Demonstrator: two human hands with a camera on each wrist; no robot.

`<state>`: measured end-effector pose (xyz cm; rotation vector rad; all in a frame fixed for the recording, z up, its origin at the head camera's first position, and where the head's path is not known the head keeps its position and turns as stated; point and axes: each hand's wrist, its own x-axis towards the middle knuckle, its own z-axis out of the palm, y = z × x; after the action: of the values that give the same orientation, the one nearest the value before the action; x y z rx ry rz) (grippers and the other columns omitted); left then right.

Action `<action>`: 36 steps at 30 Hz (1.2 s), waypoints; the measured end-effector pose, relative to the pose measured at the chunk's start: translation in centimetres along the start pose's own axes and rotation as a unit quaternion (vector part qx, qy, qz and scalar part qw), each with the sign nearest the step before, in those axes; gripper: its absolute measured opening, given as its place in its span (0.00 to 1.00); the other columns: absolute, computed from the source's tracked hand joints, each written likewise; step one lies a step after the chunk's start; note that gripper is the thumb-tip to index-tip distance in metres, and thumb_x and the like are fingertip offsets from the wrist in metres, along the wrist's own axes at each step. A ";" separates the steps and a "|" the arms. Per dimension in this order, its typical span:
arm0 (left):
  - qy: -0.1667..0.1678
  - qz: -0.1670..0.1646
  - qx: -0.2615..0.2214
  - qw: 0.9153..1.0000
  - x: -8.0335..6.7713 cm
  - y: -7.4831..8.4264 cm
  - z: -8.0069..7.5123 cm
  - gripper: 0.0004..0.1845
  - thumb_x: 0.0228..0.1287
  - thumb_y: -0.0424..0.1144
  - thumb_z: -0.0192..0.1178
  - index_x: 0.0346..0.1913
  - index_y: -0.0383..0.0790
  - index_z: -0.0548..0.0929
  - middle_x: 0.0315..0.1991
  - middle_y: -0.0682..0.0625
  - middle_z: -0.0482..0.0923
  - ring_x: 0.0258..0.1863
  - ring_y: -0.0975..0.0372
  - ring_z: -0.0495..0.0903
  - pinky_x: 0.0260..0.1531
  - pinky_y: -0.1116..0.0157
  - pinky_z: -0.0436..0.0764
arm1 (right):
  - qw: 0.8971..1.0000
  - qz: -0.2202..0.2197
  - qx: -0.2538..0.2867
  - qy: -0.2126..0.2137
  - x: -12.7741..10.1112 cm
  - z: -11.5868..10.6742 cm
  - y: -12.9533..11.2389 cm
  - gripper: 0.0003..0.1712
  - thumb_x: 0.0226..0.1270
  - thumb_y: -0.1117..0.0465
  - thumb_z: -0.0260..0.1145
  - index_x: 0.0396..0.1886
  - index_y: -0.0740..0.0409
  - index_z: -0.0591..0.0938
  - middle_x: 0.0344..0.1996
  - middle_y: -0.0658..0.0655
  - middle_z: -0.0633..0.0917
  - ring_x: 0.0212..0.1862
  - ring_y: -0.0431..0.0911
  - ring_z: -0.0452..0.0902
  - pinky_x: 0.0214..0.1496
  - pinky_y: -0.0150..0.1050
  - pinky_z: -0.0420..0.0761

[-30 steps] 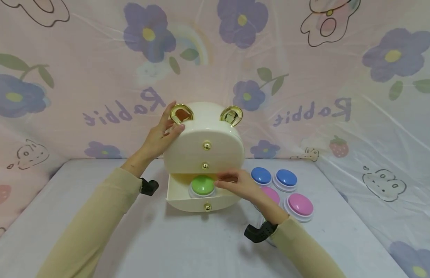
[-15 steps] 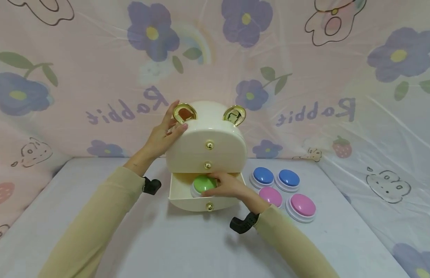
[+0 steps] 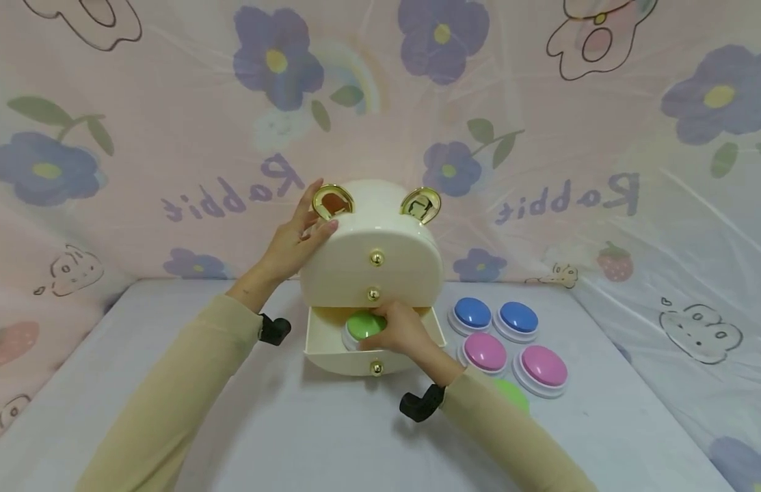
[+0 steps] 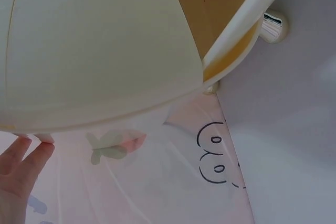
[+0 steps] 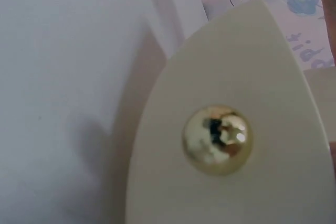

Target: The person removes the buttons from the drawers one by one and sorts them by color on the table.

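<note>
Glossy cream domed box (image 3: 370, 236) mid-worktop, left hand (image 3: 294, 239) fingers straight against its side, right hand (image 3: 401, 328) fingers curled on round green button (image 3: 362, 326) in open drawer (image 3: 355, 359)

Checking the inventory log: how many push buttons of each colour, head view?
Blue: 2
Pink: 2
Green: 2, one in the open bottom drawer, one partly hidden behind the right sleeve
Total: 6
</note>
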<state>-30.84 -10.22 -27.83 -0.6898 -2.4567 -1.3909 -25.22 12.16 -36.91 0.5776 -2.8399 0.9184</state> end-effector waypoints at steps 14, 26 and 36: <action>-0.008 0.001 -0.005 1.000 -0.1 0.1 1.1 0.38 0.70 0.54 0.51 0.74 0.72 0.41 0.74 0.40 0.54 0.70 0.48 0.63 0.65 0.46 0.67 | 0.993 0.057 0.107 0.007 -2.1 -1.2 0.9 0.23 0.43 0.50 0.79 0.40 0.56 0.88 0.33 0.51 0.88 0.36 0.41 0.79 0.34 0.32 0.78; -0.011 -0.003 0.003 1.000 -0.4 0.0 1.3 0.38 0.70 0.55 0.50 0.74 0.75 0.39 0.74 0.38 0.54 0.70 0.48 0.62 0.64 0.46 0.68 | 0.973 0.147 0.158 0.087 -3.8 -1.8 0.7 0.24 0.45 0.46 0.77 0.41 0.54 0.88 0.38 0.52 0.86 0.41 0.45 0.77 0.42 0.36 0.77; 0.001 0.000 0.012 1.000 -0.1 0.1 0.1 0.38 0.70 0.55 0.50 0.74 0.73 0.40 0.72 0.36 0.57 0.70 0.48 0.63 0.65 0.47 0.67 | 0.955 0.106 0.252 0.113 -5.0 -4.1 1.3 0.22 0.54 0.56 0.73 0.49 0.57 0.83 0.45 0.59 0.83 0.44 0.48 0.80 0.47 0.34 0.78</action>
<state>-30.68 -10.09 -27.86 -0.6841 -2.4676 -1.3580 -21.21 17.13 -35.36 0.1838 -2.4886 1.6511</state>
